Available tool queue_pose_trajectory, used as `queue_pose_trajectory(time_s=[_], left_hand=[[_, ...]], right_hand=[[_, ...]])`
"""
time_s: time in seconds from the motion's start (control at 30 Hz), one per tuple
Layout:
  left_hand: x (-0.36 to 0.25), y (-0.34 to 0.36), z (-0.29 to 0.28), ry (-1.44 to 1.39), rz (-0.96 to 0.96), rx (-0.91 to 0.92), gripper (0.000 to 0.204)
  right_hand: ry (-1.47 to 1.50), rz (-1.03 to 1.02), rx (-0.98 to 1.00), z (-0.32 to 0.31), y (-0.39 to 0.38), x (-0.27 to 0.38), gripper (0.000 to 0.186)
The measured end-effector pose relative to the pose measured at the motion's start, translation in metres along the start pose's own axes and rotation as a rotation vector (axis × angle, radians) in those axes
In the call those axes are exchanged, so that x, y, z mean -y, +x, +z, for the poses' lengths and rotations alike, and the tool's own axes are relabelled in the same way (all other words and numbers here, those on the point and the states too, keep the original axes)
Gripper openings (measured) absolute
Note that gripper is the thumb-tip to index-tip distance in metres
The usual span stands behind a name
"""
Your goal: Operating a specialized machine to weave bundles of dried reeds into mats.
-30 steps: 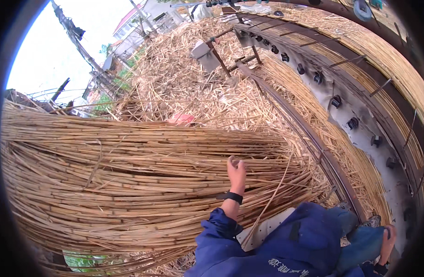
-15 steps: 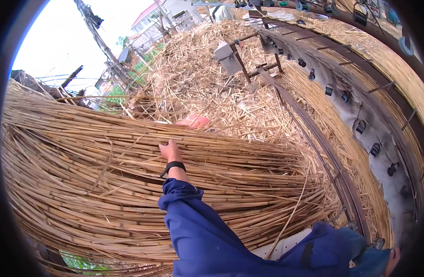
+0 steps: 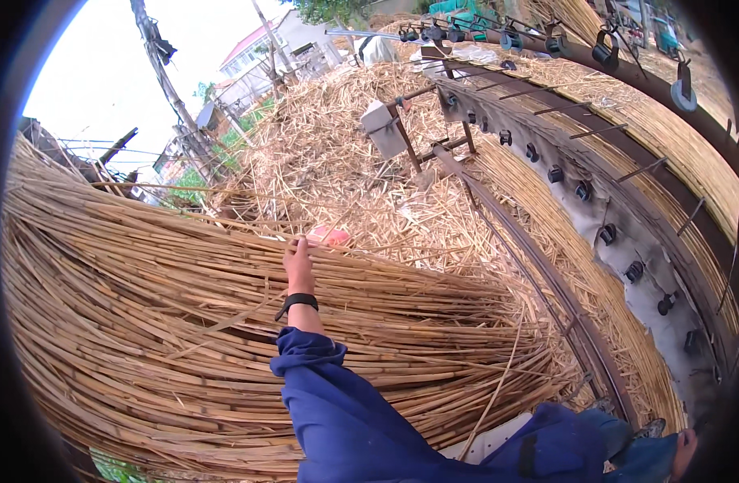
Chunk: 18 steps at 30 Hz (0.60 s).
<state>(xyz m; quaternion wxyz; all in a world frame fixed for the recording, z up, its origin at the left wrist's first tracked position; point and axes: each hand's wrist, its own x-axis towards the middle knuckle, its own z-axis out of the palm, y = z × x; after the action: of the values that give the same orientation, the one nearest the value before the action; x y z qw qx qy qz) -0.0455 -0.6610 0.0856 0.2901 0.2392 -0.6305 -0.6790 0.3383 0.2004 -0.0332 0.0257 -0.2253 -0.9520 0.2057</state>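
Note:
A large heap of long tan reed stalks [image 3: 168, 322] lies lengthwise across the left and middle of the view. My left hand [image 3: 298, 256], with a black band at the wrist, reaches over it to the far edge. Its fingers are bent and closed about a few reed stalks [image 3: 256, 231] there; the fingertips are partly hidden. At the lower right rim only a small part of my right hand [image 3: 686, 452] shows, beside my blue clothing, and its fingers cannot be made out.
A long metal frame [image 3: 538, 274] curves down the right side. Beside it runs a grey strip [image 3: 579, 205] with black clips, then a pipe with hanging rings [image 3: 683, 95]. Loose straw [image 3: 345, 137] covers the ground behind the heap, around a pinkish-red object [image 3: 331, 235].
My left hand has shifted up to the heap's far edge, and its fingers have closed about stalks there. The view has tilted slightly, showing more of the background.

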Motion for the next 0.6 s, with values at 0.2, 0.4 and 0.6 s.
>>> queue_pose_trajectory(time_s=[0.2,0.4,0.6], left_hand=[[-0.022,-0.119,0.14,0.021,0.635,0.537,0.009],[-0.011,-0.347,0.287,0.279,0.72,1.092,0.014],[0.09,-0.543,0.313,0.088,0.931,1.519,0.021]], right_hand=[[-0.057,-0.315,-0.199,0.002,0.006,0.078,0.035],[0.686,-0.421,-0.21,-0.066,0.026,0.258,0.072],[1.469,-0.433,-0.823,-0.09,-0.008,0.244,0.041]])
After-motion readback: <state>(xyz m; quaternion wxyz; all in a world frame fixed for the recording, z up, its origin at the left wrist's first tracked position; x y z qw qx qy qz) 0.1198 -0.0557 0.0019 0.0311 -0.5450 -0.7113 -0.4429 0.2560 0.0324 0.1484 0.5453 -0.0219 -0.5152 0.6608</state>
